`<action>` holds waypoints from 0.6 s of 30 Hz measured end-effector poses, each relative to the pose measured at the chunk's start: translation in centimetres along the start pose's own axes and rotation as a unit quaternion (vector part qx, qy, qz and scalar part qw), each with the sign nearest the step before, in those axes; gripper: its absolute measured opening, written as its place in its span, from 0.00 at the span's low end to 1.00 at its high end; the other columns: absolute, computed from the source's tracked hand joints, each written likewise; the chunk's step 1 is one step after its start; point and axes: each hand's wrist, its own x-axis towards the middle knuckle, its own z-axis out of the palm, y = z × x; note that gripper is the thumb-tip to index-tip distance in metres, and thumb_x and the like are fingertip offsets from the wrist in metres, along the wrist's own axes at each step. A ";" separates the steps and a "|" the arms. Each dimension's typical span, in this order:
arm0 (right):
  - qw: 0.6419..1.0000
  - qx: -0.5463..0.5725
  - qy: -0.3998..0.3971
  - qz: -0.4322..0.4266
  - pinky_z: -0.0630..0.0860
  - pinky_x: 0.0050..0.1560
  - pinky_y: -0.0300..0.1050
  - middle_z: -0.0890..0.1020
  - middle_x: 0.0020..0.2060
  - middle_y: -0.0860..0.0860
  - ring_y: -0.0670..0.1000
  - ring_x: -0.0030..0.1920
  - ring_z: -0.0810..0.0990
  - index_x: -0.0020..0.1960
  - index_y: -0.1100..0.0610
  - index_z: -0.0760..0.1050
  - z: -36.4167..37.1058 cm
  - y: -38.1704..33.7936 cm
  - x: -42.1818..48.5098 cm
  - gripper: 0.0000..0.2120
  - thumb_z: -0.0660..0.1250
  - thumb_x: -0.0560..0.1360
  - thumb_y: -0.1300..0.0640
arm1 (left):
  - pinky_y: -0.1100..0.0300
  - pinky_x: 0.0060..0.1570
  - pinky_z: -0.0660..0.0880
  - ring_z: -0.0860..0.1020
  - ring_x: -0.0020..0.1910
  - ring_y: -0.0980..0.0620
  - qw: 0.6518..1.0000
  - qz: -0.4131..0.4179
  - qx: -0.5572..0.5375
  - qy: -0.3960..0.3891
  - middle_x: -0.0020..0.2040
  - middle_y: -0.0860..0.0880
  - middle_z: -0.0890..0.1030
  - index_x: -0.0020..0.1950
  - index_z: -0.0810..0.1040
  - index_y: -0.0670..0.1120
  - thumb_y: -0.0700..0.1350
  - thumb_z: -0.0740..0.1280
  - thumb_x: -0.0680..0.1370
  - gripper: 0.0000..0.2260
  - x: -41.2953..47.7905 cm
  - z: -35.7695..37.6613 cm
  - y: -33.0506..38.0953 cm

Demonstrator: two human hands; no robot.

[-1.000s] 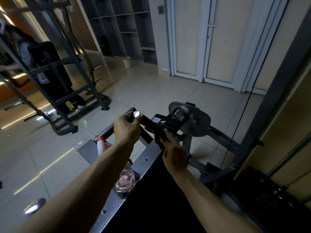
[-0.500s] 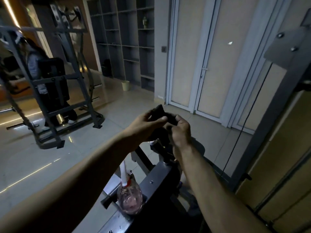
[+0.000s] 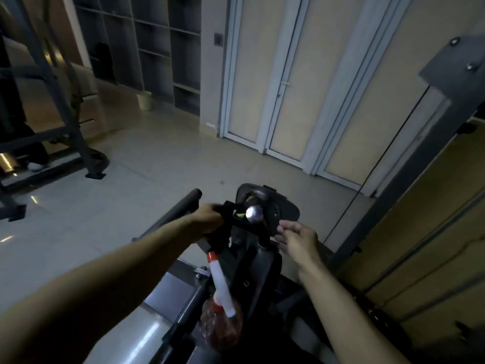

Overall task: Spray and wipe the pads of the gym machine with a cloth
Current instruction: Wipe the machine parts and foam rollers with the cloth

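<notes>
Gym machine (image 3: 259,264): standing centre.
Left hand (image 3: 208,219): fingers clenching its black piece (image 3: 221,236).
Right hand (image 3: 299,239): fingers hanging loose, empty.
Spray bottle (image 3: 221,287): lying near, between forearms.

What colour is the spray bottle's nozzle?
The nozzle is white with a red band at its tip, best seen in the head view.

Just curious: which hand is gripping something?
The left hand: its fingers curl round a black object, perhaps the cloth, while the right hand hangs open, empty.
</notes>
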 end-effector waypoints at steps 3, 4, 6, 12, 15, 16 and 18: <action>0.999 -0.007 0.018 0.033 0.81 0.49 0.47 0.86 0.46 0.54 0.53 0.46 0.84 0.51 0.58 0.82 -0.7 3.0 -0.1 0.09 0.64 0.82 0.66 | 0.65 0.44 0.77 0.79 0.48 0.48 0.996 0.042 0.051 -0.064 0.47 0.46 0.80 0.57 0.78 0.44 0.31 0.69 0.77 0.12 2.1 3.7 -1.1; 0.999 -0.009 0.029 0.039 0.81 0.49 0.48 0.86 0.45 0.54 0.53 0.45 0.85 0.52 0.59 0.82 -1.0 3.7 0.0 0.10 0.62 0.82 0.67 | 0.63 0.47 0.77 0.79 0.49 0.50 0.993 0.064 0.065 -0.071 0.48 0.47 0.80 0.56 0.79 0.44 0.31 0.70 0.76 0.12 3.4 5.1 -1.7; 0.998 0.000 0.042 0.048 0.83 0.50 0.52 0.88 0.45 0.55 0.54 0.44 0.86 0.52 0.58 0.83 -1.7 4.6 0.2 0.11 0.62 0.82 0.67 | 0.52 0.54 0.80 0.82 0.51 0.47 0.988 0.084 0.104 -0.075 0.49 0.46 0.83 0.53 0.81 0.42 0.36 0.71 0.73 0.09 7.8 7.5 -4.1; 0.997 0.009 0.049 0.051 0.83 0.48 0.51 0.88 0.46 0.57 0.52 0.42 0.86 0.53 0.59 0.83 -1.9 4.0 -0.2 0.10 0.62 0.83 0.65 | 0.62 0.28 0.77 0.80 0.31 0.54 0.997 0.044 -0.012 -0.060 0.35 0.48 0.81 0.40 0.80 0.47 0.36 0.68 0.80 0.10 3.9 5.8 -0.3; 0.998 0.013 0.036 0.051 0.82 0.42 0.43 0.87 0.45 0.54 0.51 0.42 0.86 0.52 0.57 0.82 -0.1 3.1 -0.2 0.11 0.62 0.83 0.65 | 0.58 0.35 0.82 0.84 0.38 0.50 0.995 0.020 -0.051 -0.084 0.42 0.44 0.85 0.43 0.85 0.48 0.34 0.68 0.80 0.12 3.4 3.7 1.1; 0.998 0.021 0.025 0.050 0.82 0.42 0.43 0.87 0.45 0.54 0.51 0.43 0.86 0.52 0.57 0.82 0.5 2.9 -0.2 0.11 0.62 0.83 0.65 | 0.54 0.40 0.84 0.85 0.41 0.47 0.994 0.022 -0.056 -0.090 0.45 0.43 0.86 0.45 0.87 0.47 0.33 0.67 0.80 0.13 3.2 2.9 1.4; 0.998 0.030 0.013 0.049 0.83 0.43 0.46 0.88 0.44 0.56 0.52 0.42 0.86 0.52 0.57 0.82 1.8 2.4 -0.2 0.09 0.65 0.82 0.65 | 0.51 0.46 0.84 0.86 0.45 0.46 0.993 0.026 -0.059 -0.095 0.49 0.42 0.87 0.50 0.87 0.46 0.32 0.65 0.80 0.14 2.9 1.5 2.0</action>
